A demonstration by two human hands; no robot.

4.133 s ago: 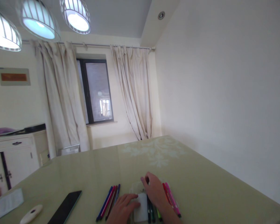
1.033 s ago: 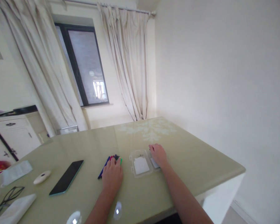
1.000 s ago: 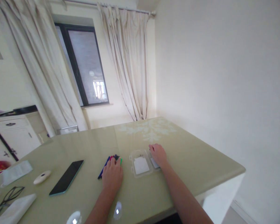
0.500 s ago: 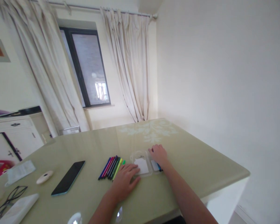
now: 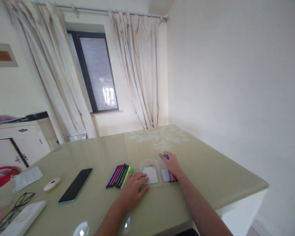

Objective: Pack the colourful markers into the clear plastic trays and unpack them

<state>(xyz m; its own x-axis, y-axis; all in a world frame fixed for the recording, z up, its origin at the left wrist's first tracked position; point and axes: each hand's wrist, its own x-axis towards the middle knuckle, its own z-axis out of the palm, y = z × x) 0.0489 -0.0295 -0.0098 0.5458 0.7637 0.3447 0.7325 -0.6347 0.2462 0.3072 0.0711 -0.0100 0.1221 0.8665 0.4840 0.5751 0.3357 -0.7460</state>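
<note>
A clear plastic case point(image 5: 159, 181) lies opened flat on the table, with a white paper point(image 5: 150, 175) in its left half. Several markers point(image 5: 170, 177), blue and red ones among them, lie in the right half, partly covered by my right wrist. My right hand point(image 5: 171, 163) is closed over that half, and a blue marker point(image 5: 166, 157) shows between thumb and fingers. Fingers outstretched, my left hand point(image 5: 135, 188) rests flat with its fingertips on the case's left edge. Beside it is a row of several coloured markers point(image 5: 118, 176); the hand hides part of the nearest green one.
To the left lie a black phone point(image 5: 75, 185), a white oval object point(image 5: 52, 184), a face mask point(image 5: 28, 178), eyeglasses point(image 5: 17, 205) and a white slab-like object point(image 5: 24, 218). The table's right edge point(image 5: 243, 196) runs near a plain wall.
My right hand has lifted slightly and turned, and a blue marker now shows in its fingers. More markers in the case's right half are visible. My left hand stays in place.
</note>
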